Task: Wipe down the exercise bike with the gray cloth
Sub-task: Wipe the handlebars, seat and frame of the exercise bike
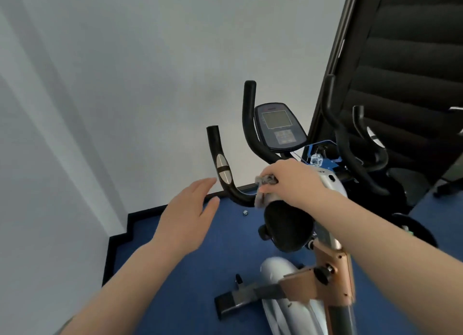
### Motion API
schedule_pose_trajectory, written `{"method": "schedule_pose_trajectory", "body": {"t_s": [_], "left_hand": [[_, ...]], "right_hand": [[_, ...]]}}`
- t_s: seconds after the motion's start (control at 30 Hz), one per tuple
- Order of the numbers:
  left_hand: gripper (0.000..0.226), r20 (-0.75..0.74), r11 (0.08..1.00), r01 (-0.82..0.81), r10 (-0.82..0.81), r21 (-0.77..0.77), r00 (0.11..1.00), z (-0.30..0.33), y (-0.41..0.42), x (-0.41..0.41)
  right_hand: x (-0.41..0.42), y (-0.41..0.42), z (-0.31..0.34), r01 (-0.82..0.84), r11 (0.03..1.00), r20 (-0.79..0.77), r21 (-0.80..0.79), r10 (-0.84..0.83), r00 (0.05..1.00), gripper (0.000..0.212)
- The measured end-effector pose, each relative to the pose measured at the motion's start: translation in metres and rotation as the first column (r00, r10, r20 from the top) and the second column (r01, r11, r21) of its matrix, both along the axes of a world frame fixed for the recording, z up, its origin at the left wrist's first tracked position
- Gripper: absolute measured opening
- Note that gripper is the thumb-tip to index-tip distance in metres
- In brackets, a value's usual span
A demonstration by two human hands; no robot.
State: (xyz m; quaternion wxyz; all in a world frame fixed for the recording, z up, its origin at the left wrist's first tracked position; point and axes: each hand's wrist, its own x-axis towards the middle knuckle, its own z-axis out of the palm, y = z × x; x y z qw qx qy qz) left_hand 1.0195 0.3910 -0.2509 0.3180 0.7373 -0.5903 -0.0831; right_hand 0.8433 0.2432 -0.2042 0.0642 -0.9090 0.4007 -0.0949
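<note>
The exercise bike [295,294] stands at the right, silver and copper, with a black saddle [288,224], black handlebars and a console [278,126]. My right hand [290,179] is closed around the gray cloth [265,186] and presses it on the inner end of the left handlebar [225,169], where the bar meets the stem. My left hand [190,211] hovers with fingers spread just left of that handlebar's lower bend and holds nothing. Part of the cloth is hidden under my right hand.
A white wall rises behind and to the left, with a black baseboard [117,242] along the blue floor [190,267]. A dark mirror or panel [400,58] leans at the right, showing handlebars. A small clear bottle cap [316,159] shows beyond my right hand. A small object [245,212] lies on the floor.
</note>
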Motion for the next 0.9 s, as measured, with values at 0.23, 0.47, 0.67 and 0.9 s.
{"method": "schedule_pose_trajectory", "body": {"t_s": [0.23,0.47,0.67,0.9], "left_hand": [[0.044,0.085,0.999,0.026,-0.023,-0.038,0.996,0.019,0.042,0.008],[0.046,0.156,0.991,0.130,-0.131,0.019,0.979,-0.001,0.101,-0.011],[0.046,0.163,0.932,0.349,-0.361,0.098,0.918,-0.001,0.146,-0.084],[0.040,0.192,0.809,0.584,-0.585,0.069,0.788,0.014,0.199,-0.214]], "right_hand": [[-0.013,0.085,0.012,0.123,0.989,0.231,-0.081,-0.102,0.968,0.022],[-0.075,0.214,-0.025,0.451,0.893,0.274,0.020,-0.438,0.856,0.021],[-0.164,0.324,-0.034,0.706,0.706,0.216,0.057,-0.699,0.682,0.019],[-0.272,0.443,-0.028,0.878,0.476,0.201,0.047,-0.866,0.459,0.021]]}}
